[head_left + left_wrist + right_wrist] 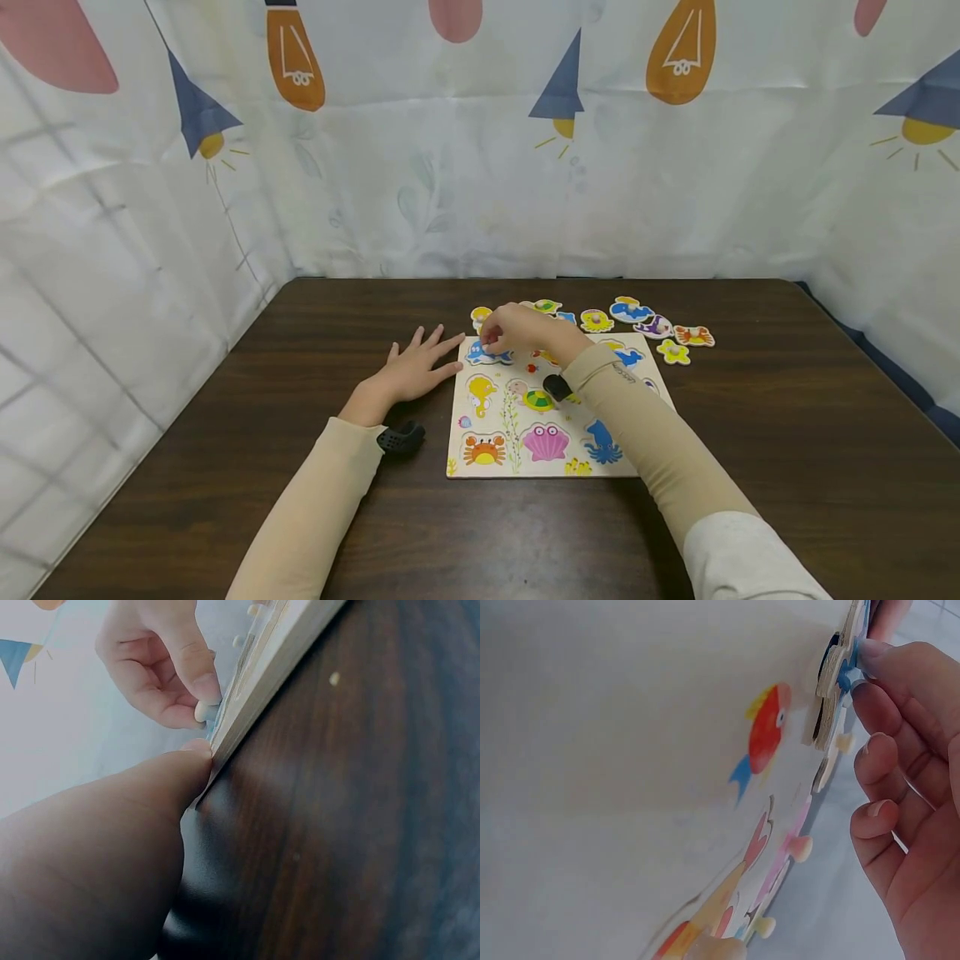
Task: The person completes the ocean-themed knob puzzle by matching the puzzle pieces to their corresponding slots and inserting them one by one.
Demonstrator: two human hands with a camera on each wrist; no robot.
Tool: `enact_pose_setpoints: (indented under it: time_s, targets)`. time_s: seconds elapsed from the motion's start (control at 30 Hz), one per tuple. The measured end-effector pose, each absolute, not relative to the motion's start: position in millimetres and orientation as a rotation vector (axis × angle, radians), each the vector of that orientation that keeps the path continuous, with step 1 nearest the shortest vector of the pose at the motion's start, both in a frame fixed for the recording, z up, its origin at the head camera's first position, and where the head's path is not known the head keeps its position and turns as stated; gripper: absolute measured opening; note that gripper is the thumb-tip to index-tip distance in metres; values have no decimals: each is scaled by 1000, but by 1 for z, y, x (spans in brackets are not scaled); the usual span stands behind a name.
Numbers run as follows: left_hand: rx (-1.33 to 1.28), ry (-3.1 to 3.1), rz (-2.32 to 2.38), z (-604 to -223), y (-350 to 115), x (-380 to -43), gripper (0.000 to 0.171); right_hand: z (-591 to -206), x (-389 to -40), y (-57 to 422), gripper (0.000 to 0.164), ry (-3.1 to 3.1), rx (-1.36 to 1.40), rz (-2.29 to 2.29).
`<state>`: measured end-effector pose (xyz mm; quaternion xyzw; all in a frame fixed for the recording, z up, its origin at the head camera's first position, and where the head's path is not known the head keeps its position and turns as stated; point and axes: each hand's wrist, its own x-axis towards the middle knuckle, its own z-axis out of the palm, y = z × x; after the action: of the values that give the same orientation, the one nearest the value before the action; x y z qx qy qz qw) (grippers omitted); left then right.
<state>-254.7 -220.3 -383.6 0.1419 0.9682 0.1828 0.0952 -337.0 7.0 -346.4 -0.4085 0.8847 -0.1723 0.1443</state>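
At about eleven o'clock on the flat, cream-coloured wooden puzzle board (pixel 491 423), the right hand (pixel 521 327) is pinching a small pale, rounded knob (pixel 201 712) between thumb and forefinger; beneath it a blue, sea-animal-shaped wooden piece (pixel 491 357) is lying at its place. That hand's other fingers are curling loosely. At the board's ten o'clock edge the left hand (pixel 408 371) is resting with fingers spread wide, holding nothing, its thumb touching the rim (steadying it, I'm guessing).

To my eye this is the fitting step: the blue piece is going into its hollow, though I can't tell whether it is sitting flush. The next move, I'm judging, is calling for a small turn until outline and hollow are matching, then a straight press down before letting go.

Beyond the board, from eleven to two o'clock, loose painted pieces are lying on the dark brown wood-grain table (pixel 300 375), among them an orange crab piece (pixel 693 336) and a yellow star-shaped piece (pixel 673 352).
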Motion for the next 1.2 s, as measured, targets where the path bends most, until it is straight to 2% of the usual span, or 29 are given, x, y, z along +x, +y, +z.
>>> enact_pose_setpoints:
  time_s: [0.57, 1.2]
  targets:
    - [430, 2878, 541, -382, -220, -255, 67, -341, -336, 6, 11, 2580, -1141, -425]
    - [413, 2885, 531, -384, -220, -253, 68, -318, -335, 50, 21, 2593, -1164, -624]
